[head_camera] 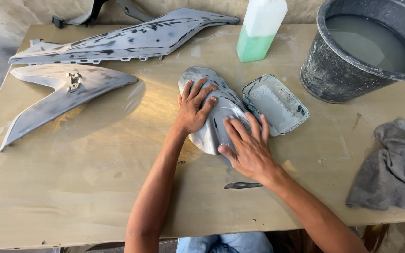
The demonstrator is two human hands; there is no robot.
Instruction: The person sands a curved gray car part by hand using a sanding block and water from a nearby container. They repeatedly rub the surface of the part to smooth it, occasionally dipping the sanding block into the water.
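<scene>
Left hand: left hand [194, 108] lies flat, fingers spread, on the upper part of the curved grey panel [214, 110] at centre frame; it grips nothing, only presses
Right hand: right hand [248, 145] lies flat with fingers extended on the panel's lower right side; whether anything sits under the palm, I cannot tell
Doing it well: judged from the pose, keep one hand steadying while the other rubs with even pressure along the curve; keep the surface wet
Shallow tray: one rectangular tray [275, 104] of grey slurry, just right of the panel
Bottle: one, green liquid [259, 33], upper centre
Bucket: one black bucket [366, 47] of water, upper right
Rag: one grey rag [394, 168], right edge
Long fairing panels: two [123, 40] [66, 93], upper left
Table: one wooden table [71, 187]
</scene>
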